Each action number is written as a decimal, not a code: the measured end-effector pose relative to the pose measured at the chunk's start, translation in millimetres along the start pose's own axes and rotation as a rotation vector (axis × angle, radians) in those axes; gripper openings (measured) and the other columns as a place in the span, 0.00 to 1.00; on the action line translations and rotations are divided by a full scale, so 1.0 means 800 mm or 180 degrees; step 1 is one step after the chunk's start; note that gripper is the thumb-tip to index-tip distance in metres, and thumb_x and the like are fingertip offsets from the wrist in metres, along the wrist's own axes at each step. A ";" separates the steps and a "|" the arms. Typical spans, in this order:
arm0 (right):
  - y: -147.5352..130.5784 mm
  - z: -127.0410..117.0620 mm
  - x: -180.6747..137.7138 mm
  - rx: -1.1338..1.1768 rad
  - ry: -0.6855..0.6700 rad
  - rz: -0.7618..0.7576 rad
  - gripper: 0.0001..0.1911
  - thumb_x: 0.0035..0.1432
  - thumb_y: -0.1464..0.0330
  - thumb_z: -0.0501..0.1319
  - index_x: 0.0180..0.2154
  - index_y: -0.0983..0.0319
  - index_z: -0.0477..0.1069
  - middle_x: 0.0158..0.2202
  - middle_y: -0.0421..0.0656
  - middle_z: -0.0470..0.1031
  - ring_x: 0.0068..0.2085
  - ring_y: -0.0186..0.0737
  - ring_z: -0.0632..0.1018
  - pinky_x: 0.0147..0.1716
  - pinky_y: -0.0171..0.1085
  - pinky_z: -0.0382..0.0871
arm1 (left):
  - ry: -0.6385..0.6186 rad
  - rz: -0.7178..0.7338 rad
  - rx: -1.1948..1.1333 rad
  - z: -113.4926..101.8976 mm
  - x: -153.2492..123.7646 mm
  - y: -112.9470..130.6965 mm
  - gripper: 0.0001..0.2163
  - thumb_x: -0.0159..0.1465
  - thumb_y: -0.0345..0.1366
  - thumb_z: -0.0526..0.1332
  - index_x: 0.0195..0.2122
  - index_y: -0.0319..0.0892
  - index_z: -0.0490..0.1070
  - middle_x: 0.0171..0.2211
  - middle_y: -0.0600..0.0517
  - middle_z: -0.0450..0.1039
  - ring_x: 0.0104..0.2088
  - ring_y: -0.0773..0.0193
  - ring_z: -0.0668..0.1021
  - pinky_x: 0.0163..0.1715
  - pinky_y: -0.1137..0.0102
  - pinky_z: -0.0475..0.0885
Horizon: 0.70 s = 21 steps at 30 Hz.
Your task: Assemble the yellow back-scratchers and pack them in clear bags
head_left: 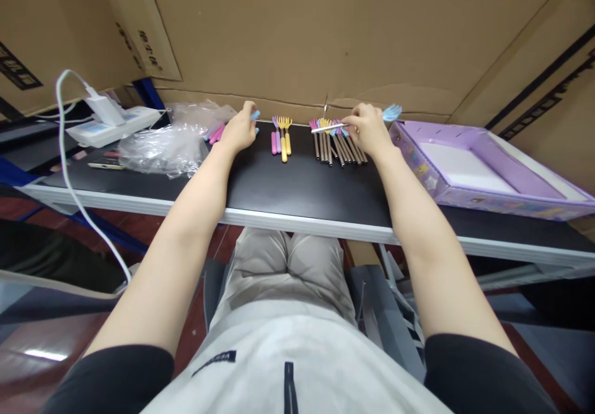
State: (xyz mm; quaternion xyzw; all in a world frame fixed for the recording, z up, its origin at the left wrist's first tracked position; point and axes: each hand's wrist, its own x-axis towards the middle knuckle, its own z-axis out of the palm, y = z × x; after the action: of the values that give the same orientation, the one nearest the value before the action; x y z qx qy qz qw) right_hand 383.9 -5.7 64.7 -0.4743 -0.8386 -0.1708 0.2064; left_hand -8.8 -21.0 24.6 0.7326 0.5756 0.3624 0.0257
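My right hand [368, 127] is closed around a fork. Its bare metal stem [329, 127] points left and its light-blue tines [392, 113] stick out to the right. Beneath it lies a row of forks with metal stems [341, 149] and pink, yellow and blue heads. At the left, my left hand [240, 127] curls its fingers on a light-blue handle [255, 115]; a second blue piece shows just below, and my fingers partly hide both. Pink handles [216, 134] lie beside that hand. Between my hands rest several forks with pink and yellow handles [284, 144].
Crumpled clear plastic bags [160, 147] lie on the left of the black table [302, 191]. Behind them are a white power strip [114, 126] with a plugged charger and a looping white cable [69, 166]. A purple open box [441, 172] stands right. Cardboard walls [297, 36] rise behind.
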 end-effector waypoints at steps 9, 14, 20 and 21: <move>-0.008 0.005 -0.004 -0.0319 0.0136 -0.0078 0.26 0.83 0.61 0.50 0.61 0.56 0.85 0.58 0.53 0.84 0.68 0.71 0.76 0.68 0.75 0.64 | -0.0107 -0.0043 0.0183 -0.003 0.000 -0.010 0.23 0.75 0.34 0.59 0.71 0.49 0.72 0.66 0.40 0.80 0.73 0.41 0.79 0.76 0.44 0.72; -0.014 0.005 -0.006 -0.0237 0.0173 0.0113 0.25 0.83 0.65 0.50 0.55 0.55 0.87 0.54 0.48 0.87 0.66 0.61 0.78 0.72 0.75 0.60 | -0.0324 -0.0127 0.0503 0.000 -0.003 -0.004 0.23 0.76 0.33 0.56 0.70 0.46 0.76 0.67 0.39 0.81 0.72 0.44 0.79 0.76 0.50 0.71; -0.023 0.007 -0.010 -0.0179 -0.0181 0.0250 0.23 0.78 0.72 0.53 0.57 0.60 0.88 0.56 0.53 0.88 0.66 0.58 0.77 0.76 0.74 0.55 | -0.0600 -0.0339 0.0941 -0.001 -0.011 0.015 0.27 0.77 0.35 0.54 0.75 0.39 0.73 0.76 0.34 0.74 0.78 0.38 0.71 0.79 0.43 0.65; -0.022 0.010 -0.010 -0.0199 -0.0241 0.0271 0.23 0.78 0.72 0.54 0.57 0.61 0.88 0.57 0.54 0.88 0.66 0.59 0.76 0.76 0.74 0.55 | -0.0626 -0.0381 0.0982 0.000 -0.012 0.019 0.28 0.77 0.35 0.54 0.76 0.40 0.73 0.77 0.34 0.72 0.79 0.37 0.69 0.79 0.41 0.63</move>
State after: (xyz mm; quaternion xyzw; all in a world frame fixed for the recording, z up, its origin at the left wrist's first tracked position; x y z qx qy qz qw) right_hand 371.0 -16.2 52.1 -0.5219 -0.8191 -0.1699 0.1667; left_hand 2.4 -34.7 26.7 0.7241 0.6617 0.1943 -0.0093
